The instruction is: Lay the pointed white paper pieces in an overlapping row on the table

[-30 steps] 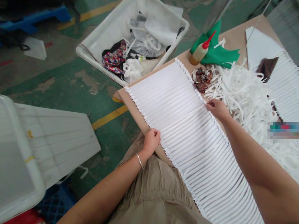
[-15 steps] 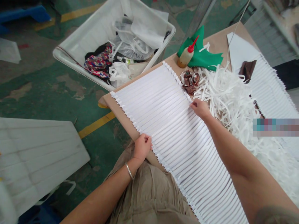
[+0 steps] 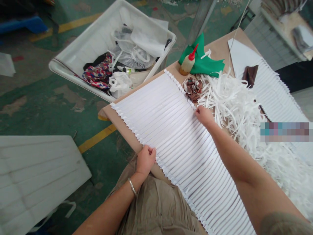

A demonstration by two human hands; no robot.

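Note:
A long white sheet of side-by-side strips (image 3: 156,111), with jagged tabs along both edges, lies across the brown-covered table. My left hand (image 3: 146,160), a silver bangle at its wrist, pinches the end of one white strip at the near edge. At the far edge my right hand (image 3: 204,116) is closed on the other end, and the strip runs flat between them. The fingertips partly hide the strip ends. Just beyond my right hand sits a heap of loose white strips (image 3: 234,94), beside a clump of crumpled brown scraps (image 3: 193,88).
A glue bottle with a red nozzle (image 3: 187,63) stands by green cloth (image 3: 207,65) at the back. A white bin (image 3: 73,42) of bags and cloth is beyond the table's left side. Another striped sheet (image 3: 276,88) lies at right. A pale panel (image 3: 41,169) stands at left.
The view has shifted slightly, moving the scene left and mostly down. Both hands keep their pinch at the two edges, and the strip between them now blends in with its neighbours.

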